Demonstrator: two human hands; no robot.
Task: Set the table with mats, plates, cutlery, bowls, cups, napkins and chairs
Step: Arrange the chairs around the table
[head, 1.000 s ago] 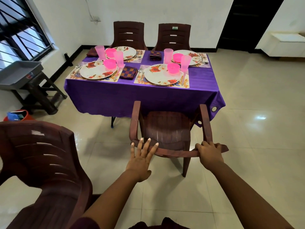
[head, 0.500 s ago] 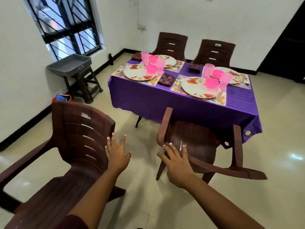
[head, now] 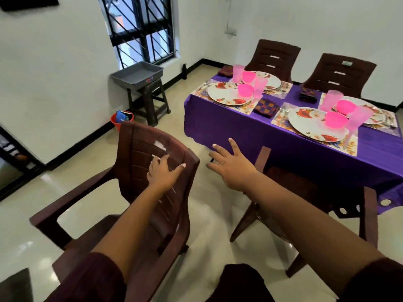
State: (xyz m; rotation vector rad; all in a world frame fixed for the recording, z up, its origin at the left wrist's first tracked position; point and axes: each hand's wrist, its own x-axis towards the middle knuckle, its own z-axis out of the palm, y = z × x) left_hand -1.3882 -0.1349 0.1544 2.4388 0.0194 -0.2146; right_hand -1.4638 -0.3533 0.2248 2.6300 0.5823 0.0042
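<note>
Left hand [head: 162, 173] rests with released fingers on the backrest of a brown plastic armchair [head: 139, 153]; right hand [head: 231, 164], fingers spread, hovers above the floor; second armchair [head: 368, 214] tucked at purple-clothed surface [head: 250, 131].

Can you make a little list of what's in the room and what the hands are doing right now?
table: purple cloth, four places laid
plates: four, flowered
cups and bowls: pink
chairs: two at far side, one at near side, one loose
left hand: resting on loose chair's back
right hand: open, in the air
stool: holds grey tray
</note>
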